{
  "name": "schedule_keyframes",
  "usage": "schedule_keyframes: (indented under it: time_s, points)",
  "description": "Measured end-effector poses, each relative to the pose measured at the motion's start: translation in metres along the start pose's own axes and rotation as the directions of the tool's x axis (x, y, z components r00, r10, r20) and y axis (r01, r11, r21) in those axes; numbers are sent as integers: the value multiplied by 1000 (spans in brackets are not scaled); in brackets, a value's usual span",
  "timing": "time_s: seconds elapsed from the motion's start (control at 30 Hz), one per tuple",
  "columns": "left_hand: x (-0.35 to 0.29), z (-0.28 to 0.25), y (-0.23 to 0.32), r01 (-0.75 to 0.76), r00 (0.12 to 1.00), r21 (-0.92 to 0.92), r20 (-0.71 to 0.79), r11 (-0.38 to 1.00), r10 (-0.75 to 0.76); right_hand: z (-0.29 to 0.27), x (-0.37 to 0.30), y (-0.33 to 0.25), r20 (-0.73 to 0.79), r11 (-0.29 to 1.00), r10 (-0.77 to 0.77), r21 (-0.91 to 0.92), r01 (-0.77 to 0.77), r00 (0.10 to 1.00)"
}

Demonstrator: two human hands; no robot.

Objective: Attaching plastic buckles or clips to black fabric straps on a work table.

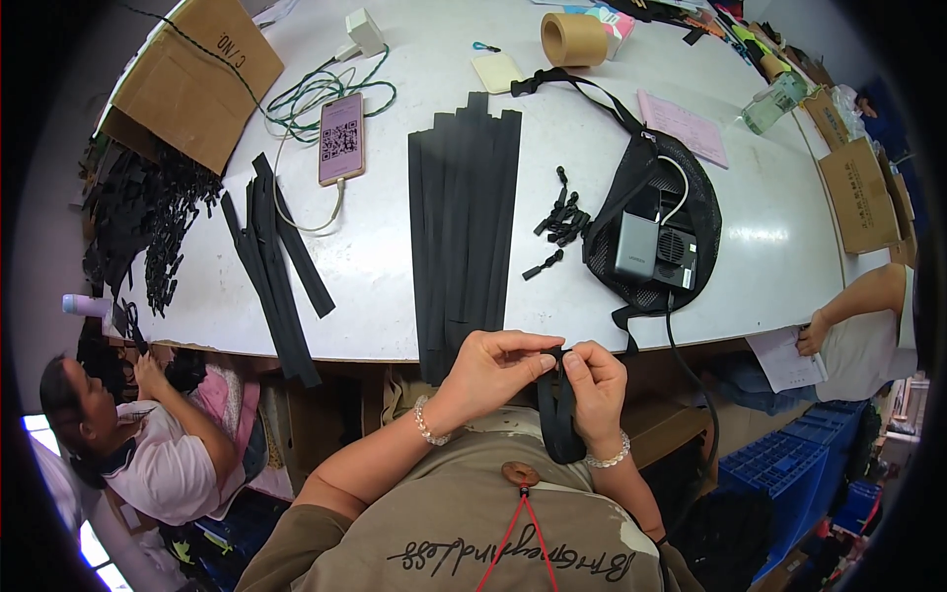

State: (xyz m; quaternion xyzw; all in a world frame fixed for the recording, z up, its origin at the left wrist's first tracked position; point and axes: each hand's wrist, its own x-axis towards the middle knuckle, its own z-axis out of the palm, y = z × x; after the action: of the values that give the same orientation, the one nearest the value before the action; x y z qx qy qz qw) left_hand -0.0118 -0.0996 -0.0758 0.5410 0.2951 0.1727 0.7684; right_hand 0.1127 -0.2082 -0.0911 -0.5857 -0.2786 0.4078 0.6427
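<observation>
Below the near edge of the white surface (395, 296), both hands meet close to the person's chest. The left hand (488, 373) and the right hand (595, 387) each pinch the top end of a black zipper strip (558, 419), which hangs down in a loop between them. The fingers (533, 363) of both hands are closed on it, tips almost touching. I cannot see if a small black pull is held there too; it is hidden by the fingers. On the surface, right by the near edge, lies a stack of long black strips (462, 227). Beside it, toward the right, is a little pile of black zipper pulls (560, 219), and next to that a black mesh bag (653, 232) with grey boxes inside. More strips (276, 266) lie toward the left edge, near a pink phone (341, 138) on a cable. A roll of brown tape (573, 39) sits at the far edge. The strip is soft and thin, so it could slip out of the pinch and drop to the floor. With the strip end so small, a tiny part could also go on crooked or fall.
</observation>
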Motion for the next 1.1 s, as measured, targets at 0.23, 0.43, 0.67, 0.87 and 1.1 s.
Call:
schedule_keyframes:
  time_s: [0.23,0.43,0.67,0.87,1.1]
  points:
    - [0,2,-3,-19,999,-15,-31,1000,19,1,-2,2,-37,999,-2,-45,0,999]
    - [3,-1,-9,-34,999,44,-6,998,35,0,-3,5,-44,999,2,-54,-4,999]
    - [-2,2,-18,28,999,9,-26,1000,-27,-2,-8,10,-46,998,66,26,-64,997]
    - [-2,5,-22,103,994,-119,-35,988,-108,-5,-14,19,-89,997,60,49,-56,994]
    - [-5,11,-30,139,990,-219,-2,966,-143,-2,-24,17,-164,999,51,12,-49,985]
